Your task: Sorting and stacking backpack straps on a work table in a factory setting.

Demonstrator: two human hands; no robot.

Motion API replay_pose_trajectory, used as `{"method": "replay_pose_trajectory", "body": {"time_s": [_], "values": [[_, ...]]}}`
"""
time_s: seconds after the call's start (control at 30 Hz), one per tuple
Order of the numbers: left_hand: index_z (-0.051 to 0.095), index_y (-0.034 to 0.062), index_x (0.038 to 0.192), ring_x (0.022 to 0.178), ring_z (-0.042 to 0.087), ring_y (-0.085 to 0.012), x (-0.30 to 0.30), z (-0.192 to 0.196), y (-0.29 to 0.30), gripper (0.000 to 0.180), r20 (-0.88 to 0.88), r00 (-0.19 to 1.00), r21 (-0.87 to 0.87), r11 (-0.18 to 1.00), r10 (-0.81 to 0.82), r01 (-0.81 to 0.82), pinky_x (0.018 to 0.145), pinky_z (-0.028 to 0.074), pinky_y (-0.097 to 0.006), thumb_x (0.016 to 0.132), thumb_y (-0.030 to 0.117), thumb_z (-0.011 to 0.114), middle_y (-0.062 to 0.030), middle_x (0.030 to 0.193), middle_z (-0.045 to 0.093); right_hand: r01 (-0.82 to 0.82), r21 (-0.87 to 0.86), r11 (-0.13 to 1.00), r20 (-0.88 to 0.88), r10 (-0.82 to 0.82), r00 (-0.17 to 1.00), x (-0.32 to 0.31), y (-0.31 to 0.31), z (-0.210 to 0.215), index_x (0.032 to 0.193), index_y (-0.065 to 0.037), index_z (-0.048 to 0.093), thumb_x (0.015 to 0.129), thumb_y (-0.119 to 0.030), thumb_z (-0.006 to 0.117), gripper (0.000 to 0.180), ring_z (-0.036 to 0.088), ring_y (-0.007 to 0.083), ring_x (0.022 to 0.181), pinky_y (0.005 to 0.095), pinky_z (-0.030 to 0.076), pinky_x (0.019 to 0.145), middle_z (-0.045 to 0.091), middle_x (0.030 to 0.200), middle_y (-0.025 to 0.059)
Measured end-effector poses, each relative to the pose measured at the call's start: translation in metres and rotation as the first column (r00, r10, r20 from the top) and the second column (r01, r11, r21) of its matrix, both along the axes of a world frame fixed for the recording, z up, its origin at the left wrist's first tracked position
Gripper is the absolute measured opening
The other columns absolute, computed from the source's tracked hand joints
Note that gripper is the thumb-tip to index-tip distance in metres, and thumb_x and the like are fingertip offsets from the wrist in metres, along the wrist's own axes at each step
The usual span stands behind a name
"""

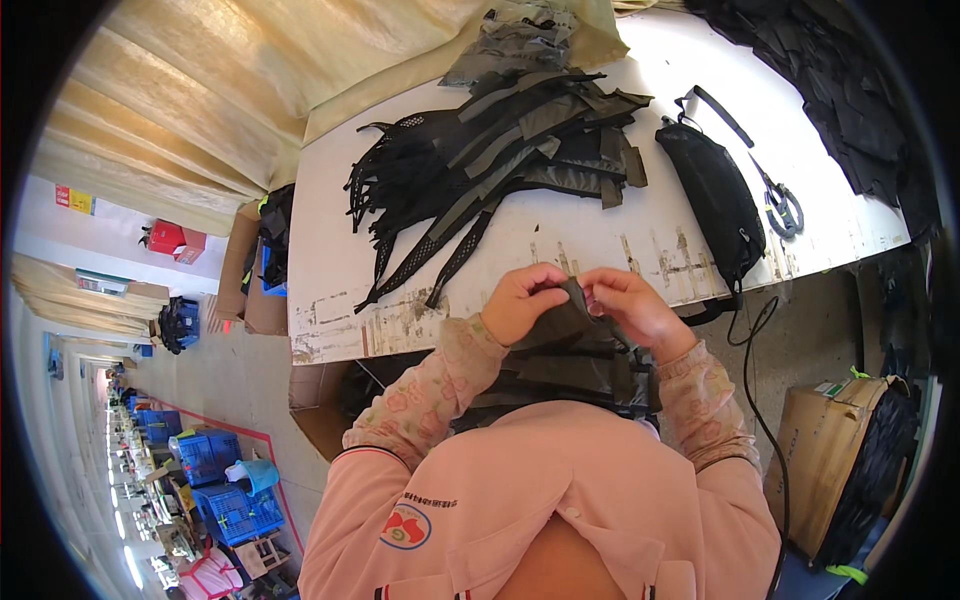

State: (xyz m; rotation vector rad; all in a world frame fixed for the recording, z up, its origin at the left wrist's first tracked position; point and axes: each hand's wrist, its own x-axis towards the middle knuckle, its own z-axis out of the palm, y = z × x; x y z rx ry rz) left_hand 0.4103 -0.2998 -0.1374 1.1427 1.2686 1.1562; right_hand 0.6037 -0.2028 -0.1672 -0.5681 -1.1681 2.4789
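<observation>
Grey-olive fabric piece (pixel 570 325) at lower centre of frame, pinched along its top edge by two hands, left hand (pixel 522 300) and right hand (pixel 632 305), fingers of both clamped on the cloth, fingertips nearly meeting. Above, on one white table (pixel 330 300): one heap of black and olive straps (pixel 490 150), one black pouch (pixel 715 195), one pair of scissors (pixel 782 205). At lower right, one cardboard box (pixel 825 450).

The person wears a salmon-pink polo shirt (pixel 520 500) with a buttoned placket and a round red, blue and white badge (pixel 405 527) on the chest, above a short line of dark print. Pale pink oversleeves (pixel 425 395) patterned with small pink shapes cover both forearms to the wrists, their upper ends edged with dark trim.
</observation>
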Motion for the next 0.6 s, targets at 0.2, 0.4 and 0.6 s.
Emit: {"method": "replay_pose_trajectory", "body": {"time_s": [0.2, 0.4, 0.6], "values": [[0.062, -0.0024, 0.099, 0.086, 0.058, -0.0120, -0.011, -0.003, 0.003, 0.015, 0.022, 1.000, 0.107, 0.994, 0.004, -0.007, 0.081, 0.045, -0.024, 0.086, -0.003, 0.056, -0.0022, 0.092, 0.062, -0.243, -0.186, 0.952, -0.239, 0.196, 0.951, 0.002, -0.029, 0.009, 0.111, -0.003, 0.058, 0.090, -0.012, 0.060, 0.023, 0.058, 0.0152, 0.092, 0.0297, 0.045, 0.081, 0.062, 0.099, 0.0040], [0.062, -0.0004, 0.105, 0.084, 0.056, -0.0098, -0.008, 0.014, 0.000, 0.019, 0.344, 0.938, -0.049, 0.998, 0.044, -0.028, 0.078, 0.044, -0.023, 0.087, -0.003, 0.054, -0.0022, 0.090, 0.061, 0.051, -0.284, 0.957, -0.113, -0.086, 0.990, 0.002, -0.031, 0.010, 0.092, -0.007, 0.054, 0.091, -0.009, 0.057, 0.005, 0.060, 0.0154, 0.070, 0.0284, 0.049, 0.066, 0.061, 0.081, 0.0032], [0.063, 0.0017, 0.107, 0.084, 0.057, -0.0108, -0.004, 0.003, -0.003, 0.027, -0.232, 0.954, -0.120, 0.979, -0.192, 0.167, 0.078, 0.046, -0.027, 0.082, 0.011, 0.069, -0.0035, 0.091, 0.065, 0.089, 0.656, 0.749, 0.232, -0.313, 0.921, 0.009, -0.022, -0.003, 0.092, -0.007, 0.049, 0.089, -0.003, 0.053, 0.007, 0.052, 0.0080, 0.059, 0.0243, 0.043, 0.053, 0.054, 0.069, 0.0004]]}}
